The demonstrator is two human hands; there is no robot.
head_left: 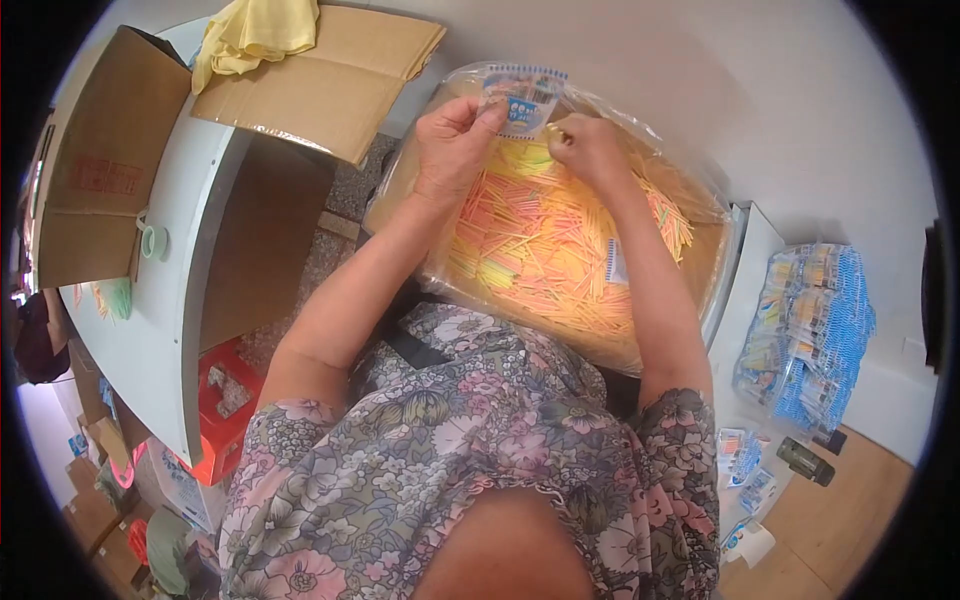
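Left hand (452, 140) pinches a small clear packet with a blue printed header (522, 98) by its lower edge, holding it up over the plastic-lined carton of orange, yellow and green sticks (545, 250). Right hand (590, 145) is closed, fingertips pinched at the packet's mouth (whether it grips any sticks I cannot tell). To do this well, I judge, keep the mouth held wide and steady and feed the sticks in aligned, working low over the carton so strays drop back in.
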